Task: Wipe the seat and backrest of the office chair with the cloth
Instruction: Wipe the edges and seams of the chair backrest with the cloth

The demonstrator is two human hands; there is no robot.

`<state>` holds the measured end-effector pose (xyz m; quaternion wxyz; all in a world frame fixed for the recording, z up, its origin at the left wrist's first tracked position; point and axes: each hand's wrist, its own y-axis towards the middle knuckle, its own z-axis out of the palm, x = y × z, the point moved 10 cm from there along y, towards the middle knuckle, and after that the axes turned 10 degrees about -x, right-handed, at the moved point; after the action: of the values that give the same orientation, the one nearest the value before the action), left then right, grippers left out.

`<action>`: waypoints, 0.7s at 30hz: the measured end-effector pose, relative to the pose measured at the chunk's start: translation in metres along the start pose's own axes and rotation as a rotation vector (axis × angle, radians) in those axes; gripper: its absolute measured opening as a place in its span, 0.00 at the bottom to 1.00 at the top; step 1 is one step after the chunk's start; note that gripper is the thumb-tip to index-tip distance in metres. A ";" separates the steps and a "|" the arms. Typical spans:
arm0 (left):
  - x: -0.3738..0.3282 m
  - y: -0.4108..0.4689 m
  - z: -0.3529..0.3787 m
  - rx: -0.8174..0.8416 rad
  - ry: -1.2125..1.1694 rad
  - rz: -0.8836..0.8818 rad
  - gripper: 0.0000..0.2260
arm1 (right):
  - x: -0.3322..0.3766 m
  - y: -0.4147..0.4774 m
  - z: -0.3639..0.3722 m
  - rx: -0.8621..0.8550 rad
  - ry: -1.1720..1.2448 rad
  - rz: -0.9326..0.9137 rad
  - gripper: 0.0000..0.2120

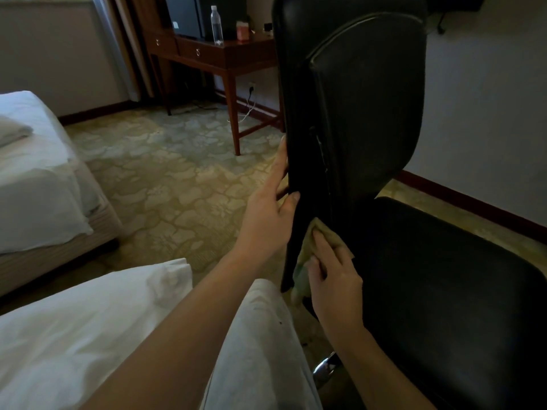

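Right hand (331, 270) is laid fingers-flat on the cloth (305, 247), pressed low at the backrest's (370, 113) left edge, thumb maybe hooked, hard to tell. That edge gets pinched by the left hand (266, 220). Backrest's long axis runs straight up from the cloth, and the seat (444, 276) lies rightward.

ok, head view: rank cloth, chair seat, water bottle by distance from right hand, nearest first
1. cloth, pressed on the backrest under the right hand.
2. seat, just right of it.
3. water bottle, on the far desk, upper left.
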<state>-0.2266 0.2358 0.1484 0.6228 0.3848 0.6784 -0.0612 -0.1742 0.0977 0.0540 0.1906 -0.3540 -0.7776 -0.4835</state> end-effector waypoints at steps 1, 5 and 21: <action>0.000 -0.001 0.000 -0.002 -0.008 -0.005 0.37 | 0.001 0.002 -0.008 -0.029 0.040 0.009 0.21; 0.001 -0.002 0.001 -0.007 -0.027 -0.032 0.37 | 0.020 0.019 -0.020 -0.074 0.118 -0.031 0.23; 0.013 -0.003 -0.004 -0.059 -0.064 -0.051 0.39 | 0.010 0.007 0.027 0.044 -0.100 -0.075 0.21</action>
<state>-0.2305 0.2422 0.1367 0.6535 0.3466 0.6693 -0.0693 -0.1747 0.1267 0.0522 0.1413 -0.3440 -0.8092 -0.4548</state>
